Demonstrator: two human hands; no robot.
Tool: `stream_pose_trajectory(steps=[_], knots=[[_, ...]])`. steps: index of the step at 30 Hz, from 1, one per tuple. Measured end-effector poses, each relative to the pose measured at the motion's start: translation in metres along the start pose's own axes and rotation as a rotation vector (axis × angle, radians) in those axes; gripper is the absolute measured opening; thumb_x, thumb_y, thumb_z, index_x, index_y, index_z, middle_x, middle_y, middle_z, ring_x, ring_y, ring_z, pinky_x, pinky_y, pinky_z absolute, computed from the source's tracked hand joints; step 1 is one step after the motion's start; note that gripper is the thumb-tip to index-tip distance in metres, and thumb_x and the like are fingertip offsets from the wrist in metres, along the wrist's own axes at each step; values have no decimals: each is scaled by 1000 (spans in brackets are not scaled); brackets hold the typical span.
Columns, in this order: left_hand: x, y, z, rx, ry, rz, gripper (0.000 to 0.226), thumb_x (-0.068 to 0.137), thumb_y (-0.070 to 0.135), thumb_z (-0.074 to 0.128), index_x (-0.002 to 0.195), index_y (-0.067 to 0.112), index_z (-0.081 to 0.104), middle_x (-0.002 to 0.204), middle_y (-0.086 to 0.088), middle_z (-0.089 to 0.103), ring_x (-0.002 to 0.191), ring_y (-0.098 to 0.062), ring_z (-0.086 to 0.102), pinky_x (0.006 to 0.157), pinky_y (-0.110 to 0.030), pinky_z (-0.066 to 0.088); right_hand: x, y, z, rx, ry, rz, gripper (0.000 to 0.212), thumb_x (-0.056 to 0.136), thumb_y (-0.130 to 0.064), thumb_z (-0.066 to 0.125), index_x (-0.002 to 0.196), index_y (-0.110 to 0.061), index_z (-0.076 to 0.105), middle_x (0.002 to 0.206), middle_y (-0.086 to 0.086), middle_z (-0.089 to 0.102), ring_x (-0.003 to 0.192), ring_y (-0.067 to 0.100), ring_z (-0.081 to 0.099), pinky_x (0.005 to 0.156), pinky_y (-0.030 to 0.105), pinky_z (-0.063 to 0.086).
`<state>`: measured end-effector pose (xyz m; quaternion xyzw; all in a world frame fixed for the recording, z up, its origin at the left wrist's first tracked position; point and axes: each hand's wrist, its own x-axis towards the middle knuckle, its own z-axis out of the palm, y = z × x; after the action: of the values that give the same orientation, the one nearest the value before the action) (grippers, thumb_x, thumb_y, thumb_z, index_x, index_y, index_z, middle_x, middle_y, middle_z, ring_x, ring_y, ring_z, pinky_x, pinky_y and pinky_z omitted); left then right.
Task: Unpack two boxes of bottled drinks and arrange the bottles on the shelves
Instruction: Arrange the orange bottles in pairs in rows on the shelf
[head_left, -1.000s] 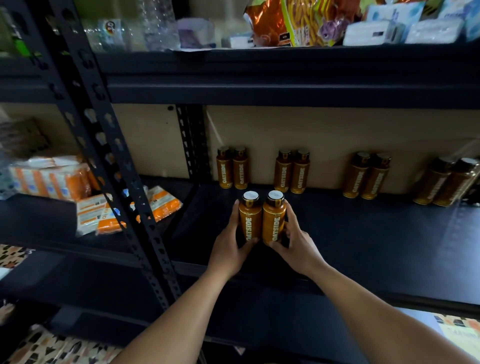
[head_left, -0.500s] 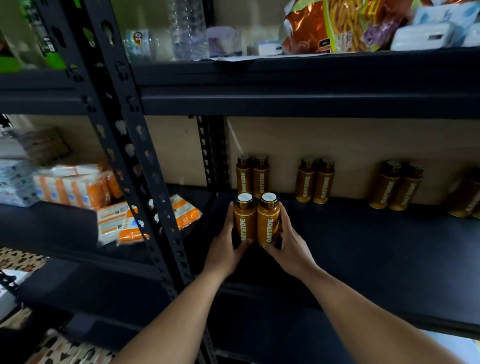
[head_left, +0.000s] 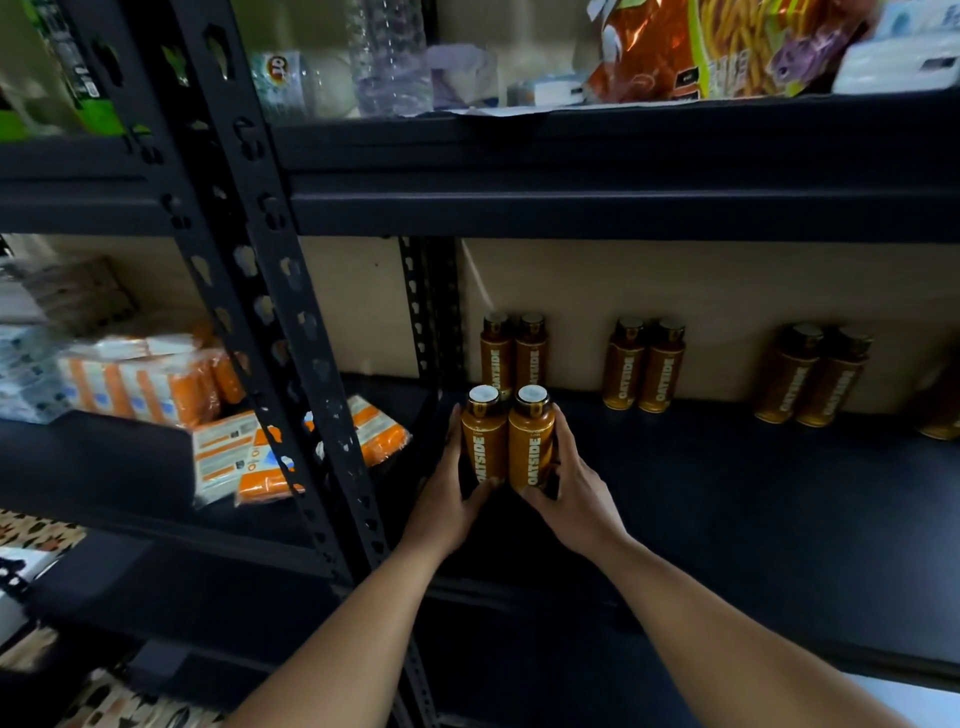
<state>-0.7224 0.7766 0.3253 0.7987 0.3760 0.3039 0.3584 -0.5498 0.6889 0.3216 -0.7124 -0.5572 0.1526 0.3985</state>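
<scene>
Left of frame: orange packets (head_left: 244, 462) were blurred, count unclear. Centre: left hand (head_left: 447, 499) and right hand (head_left: 571, 499), fingers (head_left: 563, 436) curled round two upright, touching OATSIDE bottles (head_left: 506, 447) over the black shelf (head_left: 727, 493); bases hidden. Rear bottles (head_left: 644, 364): six, in three pairs; another was cut off at the right edge.

An orange snack bag (head_left: 644, 57) lay at the upper right of the frame. Just beside it was a yellow-green bag of stick snacks (head_left: 737, 47), and a white box (head_left: 893, 67) sat at the far right. A clear plastic bottle (head_left: 389, 57) stood at the top centre. At the middle left were stacked orange-and-white packs (head_left: 140, 379), with similar packets (head_left: 239, 457) lying flat lower down. A beige back panel (head_left: 727, 291) filled the centre right. A patterned floor (head_left: 36, 530) showed at the lower left.
</scene>
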Motion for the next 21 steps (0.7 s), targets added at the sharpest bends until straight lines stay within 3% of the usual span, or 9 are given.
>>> stream_pose_trajectory(steps=[3, 11, 17, 21], knots=[[7, -2, 0, 14, 10, -4, 96, 96, 47, 65, 155, 54, -11, 167, 24, 3, 154, -8, 13, 123, -56, 18, 7, -2, 3, 5, 8, 3, 112, 92, -38, 73, 147, -66, -20, 155, -8, 48, 135, 16, 53, 107, 39, 47], [29, -3, 4, 77, 27, -38, 96, 97, 42, 64, 158, 45, -11, 168, 11, 16, 151, -17, 25, 117, -35, 23, 27, 2, 4, -4, 18, 26, 115, 92, -31, 74, 145, -68, -21, 156, -8, 48, 137, 20, 52, 109, 49, 48], [46, 3, 16, 73, -24, -83, 98, 96, 46, 63, 150, 59, -17, 167, 10, 20, 150, -24, 29, 119, -52, 28, 35, 13, -4, -9, 54, 54, 117, 92, -29, 74, 144, -69, -23, 154, -9, 51, 133, 20, 56, 106, 48, 50], [60, 7, 22, 73, -73, -92, 99, 96, 46, 64, 151, 58, -18, 168, 10, 17, 150, -26, 28, 118, -52, 25, 41, 20, -11, -23, 66, 73, 116, 92, -28, 74, 149, -64, -21, 152, -7, 52, 130, 22, 59, 103, 50, 52]])
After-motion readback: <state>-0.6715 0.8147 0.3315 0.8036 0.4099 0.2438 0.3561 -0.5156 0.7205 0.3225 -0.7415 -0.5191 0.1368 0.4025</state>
